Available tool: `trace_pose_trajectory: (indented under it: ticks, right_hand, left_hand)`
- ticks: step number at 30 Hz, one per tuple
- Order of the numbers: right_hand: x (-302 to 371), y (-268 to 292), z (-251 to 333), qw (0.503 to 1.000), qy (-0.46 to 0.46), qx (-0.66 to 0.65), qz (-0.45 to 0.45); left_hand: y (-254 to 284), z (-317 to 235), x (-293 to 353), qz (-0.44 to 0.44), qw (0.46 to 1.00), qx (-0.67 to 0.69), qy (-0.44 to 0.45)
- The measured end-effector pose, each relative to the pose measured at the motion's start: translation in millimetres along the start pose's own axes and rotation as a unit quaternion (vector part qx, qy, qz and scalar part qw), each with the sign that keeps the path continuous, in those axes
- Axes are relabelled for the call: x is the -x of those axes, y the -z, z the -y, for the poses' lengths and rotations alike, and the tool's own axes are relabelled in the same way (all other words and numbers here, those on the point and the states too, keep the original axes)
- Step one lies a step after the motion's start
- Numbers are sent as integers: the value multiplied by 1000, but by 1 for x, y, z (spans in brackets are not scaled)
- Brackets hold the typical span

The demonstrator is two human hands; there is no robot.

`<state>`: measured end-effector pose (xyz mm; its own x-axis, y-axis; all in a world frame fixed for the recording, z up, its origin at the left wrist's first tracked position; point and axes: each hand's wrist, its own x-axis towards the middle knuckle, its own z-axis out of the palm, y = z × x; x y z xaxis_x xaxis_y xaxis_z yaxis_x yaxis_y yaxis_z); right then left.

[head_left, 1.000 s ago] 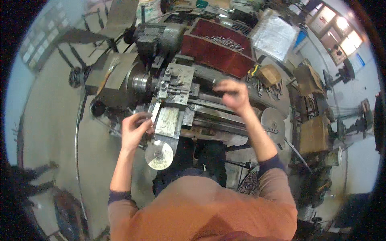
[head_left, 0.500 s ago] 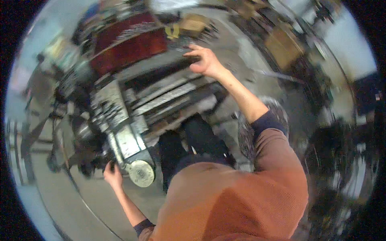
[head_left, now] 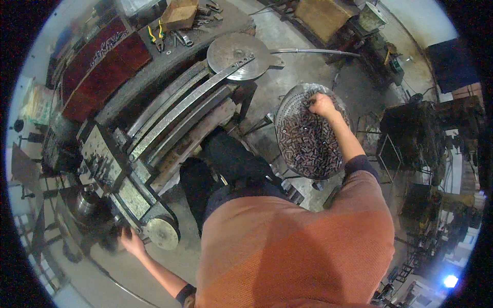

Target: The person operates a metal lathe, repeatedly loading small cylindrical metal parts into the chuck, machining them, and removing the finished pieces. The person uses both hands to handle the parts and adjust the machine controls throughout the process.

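Observation:
At the right stands a perforated oval metal basin [head_left: 285, 102] heaped with small dark cylindrical metal pieces [head_left: 308, 146]. My right hand [head_left: 322, 104] reaches into its far part, fingers curled down and closed among the pieces; what exactly lies under the fingertips is hidden. My left hand [head_left: 133, 242] is at the near left end of a bench machine, just left of its round pale disc [head_left: 162, 233]. Its fingers are curled by the machine's edge, around something too small and dark to make out. A long flat steel bar [head_left: 190, 105] runs from the machine's block [head_left: 108, 156] to a large round metal plate [head_left: 238, 55].
A dark red bin [head_left: 105, 74] with small metal parts stands at the far left. Yellow-handled pliers [head_left: 155, 38], a wrench [head_left: 183, 38] and a cardboard box [head_left: 178, 14] lie on the bench behind. A metal rod [head_left: 313, 51] sticks out right from the plate.
My right hand has moved from above the bench machine, right and toward me, into the basin, its fingers closing. The view has turned right; my left hand stays by the machine's near end.

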<state>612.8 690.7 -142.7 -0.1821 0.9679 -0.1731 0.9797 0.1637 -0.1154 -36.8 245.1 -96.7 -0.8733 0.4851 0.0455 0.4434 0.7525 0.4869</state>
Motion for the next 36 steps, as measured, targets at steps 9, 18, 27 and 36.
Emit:
trace_pose_trajectory:
  ticks: [9,18,27,36]
  right_hand:
    - [-24,-10,13,991,52,116,44]
    - [-17,7,31,998,8,61,23]
    - [54,84,222,789,401,-465,8]
    - [98,115,402,591,646,-472,102]
  left_hand:
    - [1,-3,4,0,1000,3,10]
    - [10,-15,3,52,997,45,-45]
    - [76,-153,27,-23,958,275,-81]
    - [40,-247,46,226,899,273,-256]
